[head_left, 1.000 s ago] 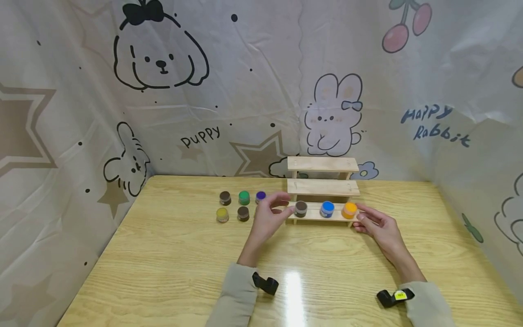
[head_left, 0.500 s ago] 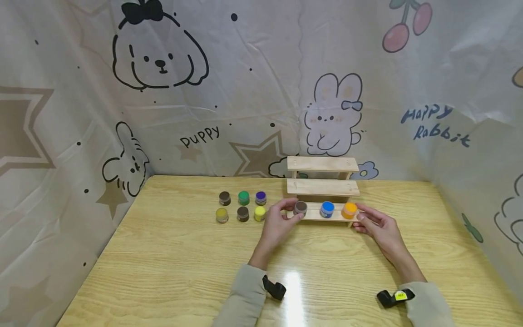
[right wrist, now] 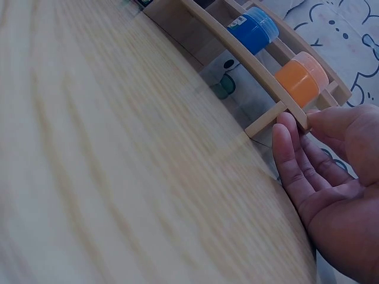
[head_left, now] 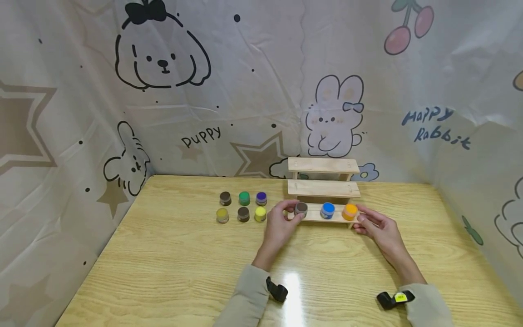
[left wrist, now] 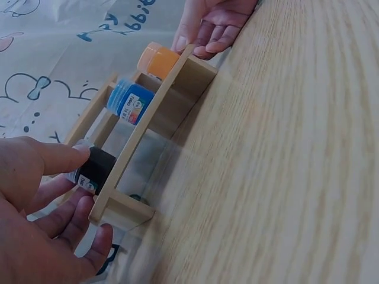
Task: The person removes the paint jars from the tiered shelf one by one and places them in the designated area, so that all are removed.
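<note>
A three-step wooden shelf (head_left: pixel 323 188) stands at the back of the table. On its lowest step are a dark brown paint jar (head_left: pixel 301 208), a blue paint jar (head_left: pixel 328 210) and an orange paint jar (head_left: pixel 349 212). My left hand (head_left: pixel 281 227) pinches the dark jar at the left end; in the left wrist view the thumb (left wrist: pixel 70 156) lies against it, other fingers curl below. With my right hand (head_left: pixel 382 231) I grip the right end of that step beside the orange jar, the thumb on top and fingers underneath in the right wrist view.
To the left of the shelf, two rows of paint jars stand on the wooden table (head_left: pixel 171 263), among them a green jar (head_left: pixel 244 198), a purple jar (head_left: pixel 261 198) and a yellow jar (head_left: pixel 260 214). A printed cloth (head_left: pixel 245 100) hangs behind.
My left hand has moved right, from beside the shelf's left end onto the dark jar, uncovering the yellow jar. The right hand has stayed in place.
</note>
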The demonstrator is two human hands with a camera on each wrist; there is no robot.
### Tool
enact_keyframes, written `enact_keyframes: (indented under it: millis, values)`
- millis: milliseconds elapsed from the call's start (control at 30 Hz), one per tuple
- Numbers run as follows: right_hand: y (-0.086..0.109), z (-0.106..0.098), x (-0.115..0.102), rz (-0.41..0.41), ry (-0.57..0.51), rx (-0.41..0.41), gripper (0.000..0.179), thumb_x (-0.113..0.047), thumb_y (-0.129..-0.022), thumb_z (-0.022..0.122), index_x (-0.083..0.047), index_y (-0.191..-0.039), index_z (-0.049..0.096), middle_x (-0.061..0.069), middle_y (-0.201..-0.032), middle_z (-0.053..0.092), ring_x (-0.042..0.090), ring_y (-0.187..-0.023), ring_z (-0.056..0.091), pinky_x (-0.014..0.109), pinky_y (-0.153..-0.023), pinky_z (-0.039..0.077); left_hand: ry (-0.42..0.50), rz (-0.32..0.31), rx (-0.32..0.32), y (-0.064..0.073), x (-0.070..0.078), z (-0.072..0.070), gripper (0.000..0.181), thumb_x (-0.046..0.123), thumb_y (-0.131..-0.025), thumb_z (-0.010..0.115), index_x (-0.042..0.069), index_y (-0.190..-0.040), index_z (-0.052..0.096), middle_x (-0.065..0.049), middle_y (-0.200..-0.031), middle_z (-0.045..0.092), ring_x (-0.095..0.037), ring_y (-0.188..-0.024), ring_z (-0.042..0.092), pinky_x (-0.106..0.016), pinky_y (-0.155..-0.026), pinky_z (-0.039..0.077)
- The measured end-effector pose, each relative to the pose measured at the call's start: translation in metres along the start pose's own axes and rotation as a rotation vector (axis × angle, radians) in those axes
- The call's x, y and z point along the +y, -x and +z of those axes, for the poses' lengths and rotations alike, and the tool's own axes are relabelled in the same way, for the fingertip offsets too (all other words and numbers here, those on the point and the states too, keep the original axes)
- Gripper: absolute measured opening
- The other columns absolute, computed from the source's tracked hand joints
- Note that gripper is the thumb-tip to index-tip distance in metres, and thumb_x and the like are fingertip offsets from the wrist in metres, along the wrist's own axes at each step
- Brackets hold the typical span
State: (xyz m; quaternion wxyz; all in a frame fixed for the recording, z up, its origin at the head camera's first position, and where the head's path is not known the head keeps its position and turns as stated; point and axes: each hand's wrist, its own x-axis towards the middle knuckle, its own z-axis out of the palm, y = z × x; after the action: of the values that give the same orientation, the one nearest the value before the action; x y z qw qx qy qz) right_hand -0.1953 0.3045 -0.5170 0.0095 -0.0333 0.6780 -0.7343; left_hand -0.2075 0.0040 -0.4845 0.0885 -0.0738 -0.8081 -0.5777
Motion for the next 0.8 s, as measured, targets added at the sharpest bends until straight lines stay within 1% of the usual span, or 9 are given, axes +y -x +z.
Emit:
enact_keyframes:
  millis: [267, 500, 667, 733, 800]
  values:
    - [0.0, 0.0, 0.0, -0.004, 0.003, 0.003, 0.054, -0.012, -0.101, 0.065, 0.009, -0.147, 0.047, -0.003, -0.111, 0.074, 0.014, -0.089, 0.074, 0.029, -0.081, 0.06, 0.013, 0.001, -0.014, 0.002, -0.001, -0.001, 0.031, 0.005, -0.086, 0.082, 0.007, -0.116, 0.073, -0.004, -0.104, 0.07, -0.028, -0.101, 0.065, -0.022, -0.073, 0.053]
    - [-0.001, 0.0, 0.001, -0.002, 0.013, -0.007, 0.053, -0.014, -0.102, 0.065, 0.007, -0.147, 0.049, -0.004, -0.114, 0.073, 0.014, -0.091, 0.074, 0.029, -0.082, 0.06, 0.029, -0.017, -0.025, 0.005, -0.004, -0.003, 0.03, 0.006, -0.086, 0.082, 0.012, -0.115, 0.074, 0.001, -0.105, 0.07, -0.022, -0.102, 0.064, -0.024, -0.078, 0.055]
    - [-0.001, 0.0, 0.001, -0.002, 0.011, -0.003, 0.053, -0.014, -0.102, 0.066, 0.007, -0.147, 0.048, -0.004, -0.114, 0.073, 0.014, -0.09, 0.074, 0.029, -0.082, 0.06, 0.038, -0.022, -0.048, 0.007, -0.006, -0.007, 0.03, 0.009, -0.088, 0.082, 0.013, -0.117, 0.074, 0.003, -0.105, 0.07, -0.018, -0.102, 0.064, -0.036, -0.087, 0.056]
    - [-0.001, -0.001, 0.001, -0.005, 0.005, -0.004, 0.053, -0.014, -0.102, 0.065, 0.008, -0.147, 0.048, -0.004, -0.114, 0.073, 0.014, -0.09, 0.074, 0.029, -0.082, 0.06, 0.041, -0.007, -0.05, 0.009, -0.007, -0.01, 0.031, 0.009, -0.088, 0.082, 0.012, -0.117, 0.074, 0.003, -0.105, 0.071, -0.018, -0.102, 0.065, -0.041, -0.089, 0.056]
    - [-0.001, -0.001, 0.0, -0.009, 0.0, -0.005, 0.053, -0.014, -0.102, 0.065, 0.008, -0.147, 0.048, -0.004, -0.113, 0.074, 0.013, -0.09, 0.074, 0.029, -0.081, 0.06, 0.045, 0.003, -0.049, 0.01, -0.008, -0.013, 0.031, 0.009, -0.087, 0.082, 0.011, -0.117, 0.073, 0.001, -0.106, 0.072, -0.018, -0.103, 0.066, -0.04, -0.089, 0.056]
